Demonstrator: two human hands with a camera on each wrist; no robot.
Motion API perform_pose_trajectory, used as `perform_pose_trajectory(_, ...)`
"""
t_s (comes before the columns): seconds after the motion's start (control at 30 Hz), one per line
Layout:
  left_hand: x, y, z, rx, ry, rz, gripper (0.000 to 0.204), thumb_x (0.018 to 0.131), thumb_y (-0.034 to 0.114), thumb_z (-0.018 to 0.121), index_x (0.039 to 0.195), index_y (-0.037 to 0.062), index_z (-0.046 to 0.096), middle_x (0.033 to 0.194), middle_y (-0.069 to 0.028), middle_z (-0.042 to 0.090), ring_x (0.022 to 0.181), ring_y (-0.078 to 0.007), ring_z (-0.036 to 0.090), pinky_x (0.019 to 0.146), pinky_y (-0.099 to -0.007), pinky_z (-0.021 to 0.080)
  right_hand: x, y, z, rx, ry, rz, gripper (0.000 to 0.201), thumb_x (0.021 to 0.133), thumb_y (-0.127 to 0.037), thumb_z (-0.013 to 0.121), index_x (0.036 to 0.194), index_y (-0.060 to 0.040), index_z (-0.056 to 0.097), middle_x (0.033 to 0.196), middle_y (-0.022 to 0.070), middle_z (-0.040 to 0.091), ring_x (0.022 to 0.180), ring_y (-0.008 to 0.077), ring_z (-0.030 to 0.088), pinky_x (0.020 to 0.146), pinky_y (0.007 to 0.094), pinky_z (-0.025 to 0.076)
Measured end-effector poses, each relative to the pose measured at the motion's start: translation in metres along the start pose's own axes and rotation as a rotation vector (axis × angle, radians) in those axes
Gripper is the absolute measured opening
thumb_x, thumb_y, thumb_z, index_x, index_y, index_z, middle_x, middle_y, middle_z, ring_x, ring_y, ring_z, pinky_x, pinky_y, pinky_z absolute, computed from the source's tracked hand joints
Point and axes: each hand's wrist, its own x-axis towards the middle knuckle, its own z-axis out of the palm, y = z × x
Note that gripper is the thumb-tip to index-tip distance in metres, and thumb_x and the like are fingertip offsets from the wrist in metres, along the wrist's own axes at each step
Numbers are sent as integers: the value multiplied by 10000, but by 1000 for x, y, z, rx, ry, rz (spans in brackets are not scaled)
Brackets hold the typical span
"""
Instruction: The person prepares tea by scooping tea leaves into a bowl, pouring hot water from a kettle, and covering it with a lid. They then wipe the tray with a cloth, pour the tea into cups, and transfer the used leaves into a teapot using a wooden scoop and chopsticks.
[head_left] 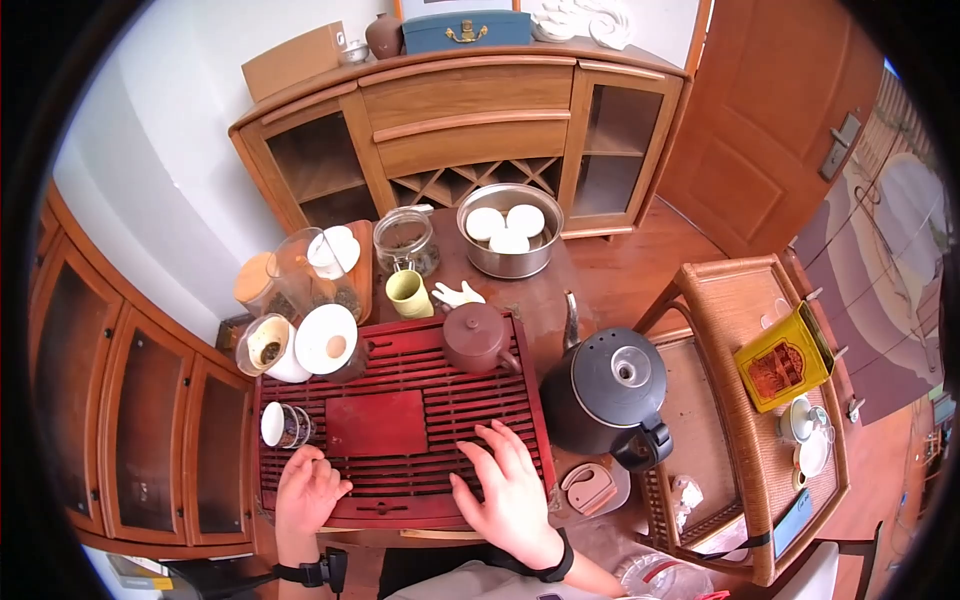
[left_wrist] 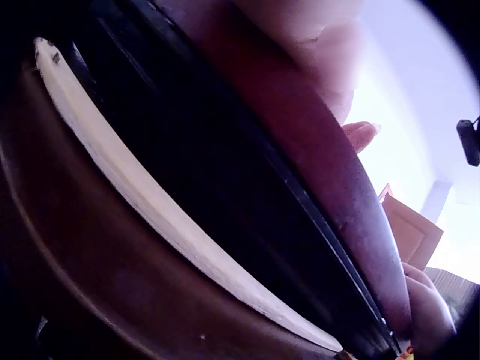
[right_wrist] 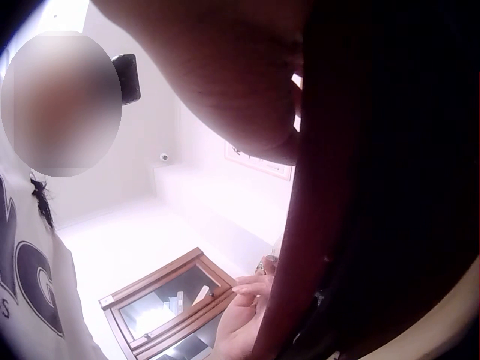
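My left hand (head_left: 308, 490) rests at the front left edge of a red slatted tea tray (head_left: 375, 510), its fingers loosely curled with nothing in them. Just beyond those fingertips lies a stack of small patterned cups (head_left: 287, 426). Across the tray's front right corner, my right hand (head_left: 508, 495) has its fingers spread and is likewise bare. A purplish-brown teapot (head_left: 475, 338) with its lid on sits at the tray's back right. The left wrist view shows the tray's edge (left_wrist: 330, 157) close up under the left hand.
Right of the tray stands a dark kettle (head_left: 605, 390), with a brown clip-shaped item (head_left: 590, 488) in front. Glass jars (head_left: 405, 240), a green cup (head_left: 408, 294) and a steel pot (head_left: 510, 262) holding white rounds line the back. A wicker cart (head_left: 715, 300) carries a yellow tin (head_left: 783, 360).
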Motion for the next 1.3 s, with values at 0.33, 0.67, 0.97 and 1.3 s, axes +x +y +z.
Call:
perform_pose_trajectory(0.33,3,2,4,-59,-40,-25,174,1049,153,431,1089,46,562,569,10,379,525,-107,421,901,-482,553,-1,-2,4,-15,-4,-14,378,814,-154,725,1163,-49,627,1253,184,558,1256,381,502,1027,439,449)
perform_pose_trajectory(0.67,3,1,14,-56,-75,5,169,1041,119,443,1063,25,582,573,15,399,523,-84,432,916,-459,549,0,-4,7,-120,21,-70,372,790,-118,726,1138,-29,626,1209,184,583,1214,388,526,1017,444,453)
perform_pose_trajectory(0.97,5,1,12,-48,-109,6,149,1032,121,464,1042,31,582,593,17,426,520,-72,433,898,-430,550,-1,-6,12,-151,35,-82,376,788,-92,731,1141,-16,626,1208,186,602,1219,389,533,1035,462,435)
perform_pose_trajectory(1.3,5,0,12,-43,-98,30,148,1032,129,473,1050,36,586,603,20,431,535,-67,443,907,-429,547,0,-4,12,-143,20,-97,354,783,-87,735,1117,-16,637,1200,187,605,1199,387,544,1026,462,440)
